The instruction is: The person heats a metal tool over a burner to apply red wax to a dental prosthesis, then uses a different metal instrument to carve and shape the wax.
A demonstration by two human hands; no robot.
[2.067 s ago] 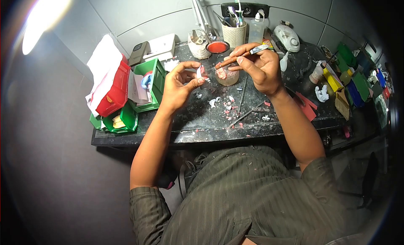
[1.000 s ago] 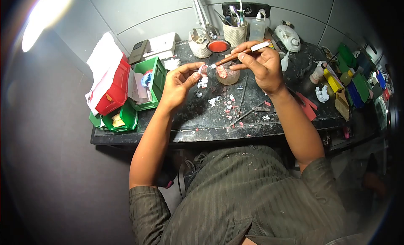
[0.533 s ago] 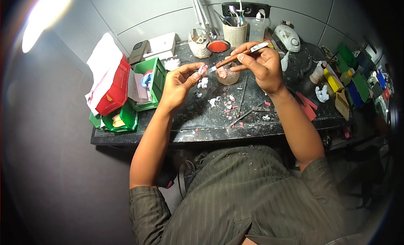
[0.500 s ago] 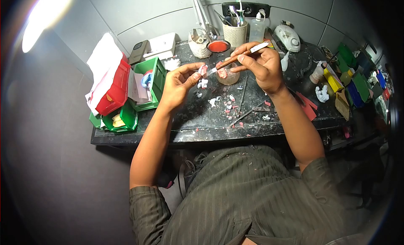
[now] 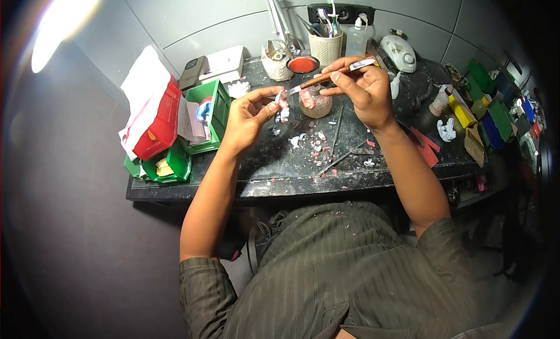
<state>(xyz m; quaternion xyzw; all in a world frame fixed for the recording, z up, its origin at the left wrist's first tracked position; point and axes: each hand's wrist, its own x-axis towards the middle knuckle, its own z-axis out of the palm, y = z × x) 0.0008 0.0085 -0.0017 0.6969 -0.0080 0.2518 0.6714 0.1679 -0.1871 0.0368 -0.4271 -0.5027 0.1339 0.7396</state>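
Observation:
Between the thumb and fingertips of my left hand [image 5: 249, 118] is a small pink-and-white dental piece [image 5: 283, 100]. My right hand [image 5: 366, 93] is closed around a wax knife [image 5: 321, 80] with a brown handle and metal ends. Its blade points left, with the tip right at the dental piece. Just below the knife stands a round glass jar [image 5: 317, 110] with a pink wax lump [image 5: 308, 97] at its top. White and pink scraps [image 5: 297, 141] lie on the black bench below my hands, beside thin metal tools [image 5: 336, 162].
Green and red bins [image 5: 156, 126] stand at the left. Behind are a dish of red wax [image 5: 303, 64], a cup of toothbrushes [image 5: 325, 49] and a clear bottle [image 5: 356, 40]. Pink wax sheets [image 5: 427, 149] and a white dental model [image 5: 447, 130] lie to the right.
The dental piece has turned slightly in my left fingers, showing more white along its left edge. The knife has rolled and shifted a little, its blade still at the piece.

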